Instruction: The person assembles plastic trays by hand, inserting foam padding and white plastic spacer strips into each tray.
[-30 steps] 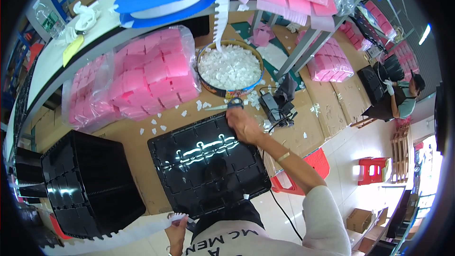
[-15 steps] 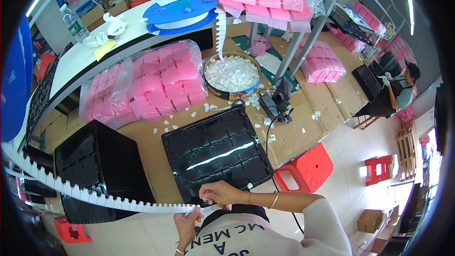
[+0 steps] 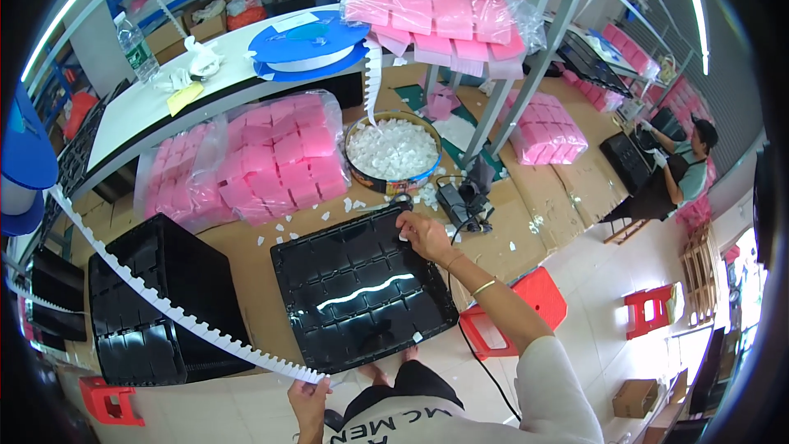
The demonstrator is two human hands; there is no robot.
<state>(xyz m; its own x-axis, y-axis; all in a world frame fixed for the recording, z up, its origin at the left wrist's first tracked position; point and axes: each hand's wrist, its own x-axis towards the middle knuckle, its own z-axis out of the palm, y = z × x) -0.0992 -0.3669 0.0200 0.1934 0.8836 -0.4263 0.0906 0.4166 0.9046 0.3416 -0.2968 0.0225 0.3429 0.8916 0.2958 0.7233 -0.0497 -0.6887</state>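
My left hand point(image 3: 309, 401) is closed on the free end of a long white notched strip point(image 3: 168, 308), which runs up to a blue reel point(image 3: 29, 148) at the left. Over the far right part of a black plastic tray point(image 3: 357, 304), my right hand point(image 3: 426, 236) pinches a small white piece point(image 3: 403, 237), probably a sticker. Whether its fingers touch the tray surface I cannot tell. Another small white piece point(image 3: 417, 337) sits at the tray's near right edge. The tray is divided into shallow compartments and lies on the cardboard-covered bench.
A stack of black trays point(image 3: 168, 304) stands at the left. Behind are bagged pink foam blocks point(image 3: 279, 152) and a round tub point(image 3: 427, 177) of white scraps. A power adapter point(image 3: 454, 204) with a black cable lies right of the tray, above a red stool point(image 3: 538, 296). A co-worker point(image 3: 686, 168) sits far right.
My right hand has moved from beside my left hand at the strip's end up to the tray's far right part. My left hand has dropped slightly down and left with the strip.
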